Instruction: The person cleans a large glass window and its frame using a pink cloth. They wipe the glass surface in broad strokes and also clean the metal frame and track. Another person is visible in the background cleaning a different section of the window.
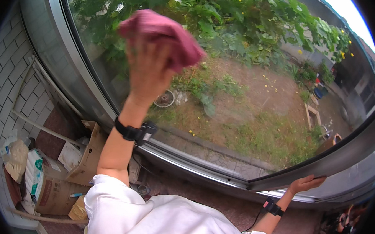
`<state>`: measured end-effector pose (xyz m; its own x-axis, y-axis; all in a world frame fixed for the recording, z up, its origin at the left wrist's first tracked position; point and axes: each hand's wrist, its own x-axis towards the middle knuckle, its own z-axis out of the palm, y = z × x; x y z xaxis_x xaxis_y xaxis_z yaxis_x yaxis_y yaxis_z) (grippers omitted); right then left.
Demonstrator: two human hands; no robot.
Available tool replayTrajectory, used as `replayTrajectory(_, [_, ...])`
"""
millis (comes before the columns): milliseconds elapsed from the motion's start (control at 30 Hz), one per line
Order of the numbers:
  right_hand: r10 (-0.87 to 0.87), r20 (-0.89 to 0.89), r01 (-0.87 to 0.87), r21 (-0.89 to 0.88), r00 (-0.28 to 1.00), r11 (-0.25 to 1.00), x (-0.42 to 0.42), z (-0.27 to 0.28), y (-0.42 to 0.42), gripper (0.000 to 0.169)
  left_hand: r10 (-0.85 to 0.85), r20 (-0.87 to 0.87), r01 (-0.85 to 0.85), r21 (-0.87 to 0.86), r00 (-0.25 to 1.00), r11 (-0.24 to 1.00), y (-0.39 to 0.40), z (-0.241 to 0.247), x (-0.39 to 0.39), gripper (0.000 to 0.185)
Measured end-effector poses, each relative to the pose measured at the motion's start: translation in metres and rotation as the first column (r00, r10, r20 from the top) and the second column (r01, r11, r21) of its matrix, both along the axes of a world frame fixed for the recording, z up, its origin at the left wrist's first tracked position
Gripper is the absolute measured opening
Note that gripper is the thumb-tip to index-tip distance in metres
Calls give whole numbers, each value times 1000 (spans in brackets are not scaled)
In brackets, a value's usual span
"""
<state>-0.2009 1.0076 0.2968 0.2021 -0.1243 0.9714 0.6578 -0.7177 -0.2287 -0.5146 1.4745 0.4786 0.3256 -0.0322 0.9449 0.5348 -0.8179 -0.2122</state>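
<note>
My left hand (151, 64), blurred, is raised and holds a folded pink cloth (169, 36) at the upper left part of a large window pane (259, 112). The cloth covers the fingertips. Lower down at the right, my right hand (307, 184) is stretched out against the lower edge of the metal window sash (337, 162), with nothing seen in it. Both wrists wear black straps with small devices.
A metal window track (190, 164) runs below the pane. Cardboard boxes (61, 196), a plastic-wrapped white pack (34, 173) and a thin bent pole (41, 127) stand by the tiled wall (9, 67) at left. Beyond the glass lie a garden and leafy vines (220, 20).
</note>
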Motion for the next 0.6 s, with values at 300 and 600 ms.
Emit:
replayTrajectory(300, [-36, 33, 34, 47, 999, 998, 4, -7, 2, 47, 61, 251, -32, -120, 966, 992, 158, -53, -108, 53])
replayTrajectory(600, [-2, -50, 7, 93, 999, 996, -5, -1, 8, 50, -11, 478, 248, -437, 878, 865, 156, -53, -99, 54])
